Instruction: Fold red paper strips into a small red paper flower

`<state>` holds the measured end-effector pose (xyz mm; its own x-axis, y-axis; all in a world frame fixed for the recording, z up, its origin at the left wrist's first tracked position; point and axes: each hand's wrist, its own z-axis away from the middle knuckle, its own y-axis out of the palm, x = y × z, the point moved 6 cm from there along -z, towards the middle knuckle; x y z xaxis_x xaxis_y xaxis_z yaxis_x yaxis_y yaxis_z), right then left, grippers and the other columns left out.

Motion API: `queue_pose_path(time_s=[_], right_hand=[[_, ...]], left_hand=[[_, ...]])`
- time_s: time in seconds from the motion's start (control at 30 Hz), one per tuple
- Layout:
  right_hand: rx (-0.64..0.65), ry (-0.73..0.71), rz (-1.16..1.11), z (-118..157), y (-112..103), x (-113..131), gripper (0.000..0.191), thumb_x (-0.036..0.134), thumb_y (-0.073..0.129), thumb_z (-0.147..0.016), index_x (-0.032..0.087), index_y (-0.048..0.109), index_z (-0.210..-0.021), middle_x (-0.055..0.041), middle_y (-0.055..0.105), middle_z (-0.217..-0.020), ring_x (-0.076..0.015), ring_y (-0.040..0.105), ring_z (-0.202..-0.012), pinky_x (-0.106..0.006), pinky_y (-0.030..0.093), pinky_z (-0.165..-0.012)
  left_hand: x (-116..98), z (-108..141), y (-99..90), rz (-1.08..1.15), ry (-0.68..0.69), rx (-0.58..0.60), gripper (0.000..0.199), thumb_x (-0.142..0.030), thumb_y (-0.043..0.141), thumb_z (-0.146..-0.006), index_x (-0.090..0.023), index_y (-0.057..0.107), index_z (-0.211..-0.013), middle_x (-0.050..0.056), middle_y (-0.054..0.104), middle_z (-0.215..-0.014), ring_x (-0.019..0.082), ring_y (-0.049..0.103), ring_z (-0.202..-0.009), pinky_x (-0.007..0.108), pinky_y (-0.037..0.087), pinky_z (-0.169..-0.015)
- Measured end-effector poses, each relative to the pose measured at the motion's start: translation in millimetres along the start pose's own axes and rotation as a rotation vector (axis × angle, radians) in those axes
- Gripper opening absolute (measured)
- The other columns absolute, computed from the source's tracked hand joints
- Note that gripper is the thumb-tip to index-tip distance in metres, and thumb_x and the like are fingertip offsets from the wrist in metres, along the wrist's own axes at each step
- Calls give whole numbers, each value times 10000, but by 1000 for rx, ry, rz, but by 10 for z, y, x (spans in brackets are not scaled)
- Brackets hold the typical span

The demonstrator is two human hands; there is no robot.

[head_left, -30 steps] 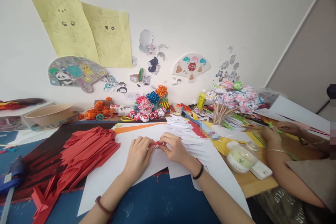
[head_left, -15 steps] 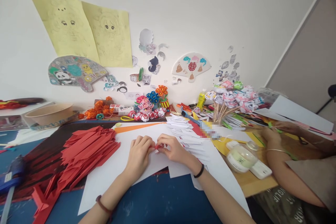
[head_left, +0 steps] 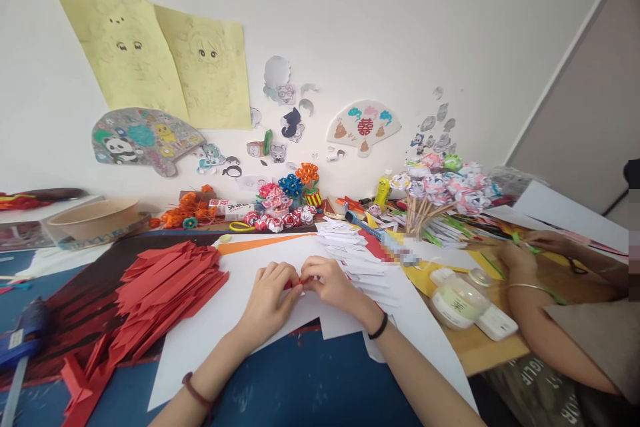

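My left hand [head_left: 274, 293] and my right hand [head_left: 327, 282] meet fingertip to fingertip over a large white paper sheet [head_left: 200, 340]. Pinched between them is a small piece of red paper [head_left: 302, 280], mostly covered by the fingers; its exact shape is hidden. Both hands are closed on it. To the left lies a thick pile of folded red paper strips [head_left: 165, 293]. Folded white paper strips [head_left: 345, 247] lie in a row just beyond and beside my right hand.
A blue glue gun [head_left: 25, 340] lies at the far left. Paper flowers on sticks [head_left: 445, 190] stand at the back right. A plastic bottle [head_left: 457, 303] stands right of the sheet. At the right edge, another person's hands [head_left: 525, 250] handle green paper.
The fingers of both hands have drawn closer together around the red paper, covering more of it. My left hand has shifted slightly to the right.
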<state>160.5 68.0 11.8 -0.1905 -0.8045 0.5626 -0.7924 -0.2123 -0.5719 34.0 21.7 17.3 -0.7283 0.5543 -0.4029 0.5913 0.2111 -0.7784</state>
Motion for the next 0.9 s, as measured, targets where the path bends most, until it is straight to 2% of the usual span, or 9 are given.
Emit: queue_pose_path(time_s=[0.2,0.57,0.8,0.9], right_hand=[[34,39,-48,-20,9,26,79,126,718,-769,188,672,-786,-9,629,-831,-142,580,-750,-253,450,-706],[30,43,-64,-12,10,-3,166,40,638,-804,195,686,-771,-6,636,-832,-145,593,-783,-254,446,-733],[-49,45,-15,-33,-39,14,36,183,714,-808,198,707,-839,-16,654,-833,-152,596,-782,-265,444,-717],[-86,46,-2,-49,-87,48,61,257,693,-836,199,699,-855,-20,659,-821,-148,587,-756,-258,430,-666]], left_hand=[[86,-17,16,19,-55,-37,243,-346,399,-974,-214,542,-828,11,623,-900,185,493,-851,344,330,-777],[27,-18,26,28,-56,0,201,-364,476,-941,-218,544,-820,6,634,-894,189,517,-851,337,350,-770],[74,-17,-8,-1,-97,-50,188,-295,469,-931,-211,547,-782,11,624,-838,188,526,-815,335,366,-754],[111,-16,-14,12,-128,-70,183,-291,477,-927,-209,545,-778,8,617,-822,181,530,-793,329,374,-742]])
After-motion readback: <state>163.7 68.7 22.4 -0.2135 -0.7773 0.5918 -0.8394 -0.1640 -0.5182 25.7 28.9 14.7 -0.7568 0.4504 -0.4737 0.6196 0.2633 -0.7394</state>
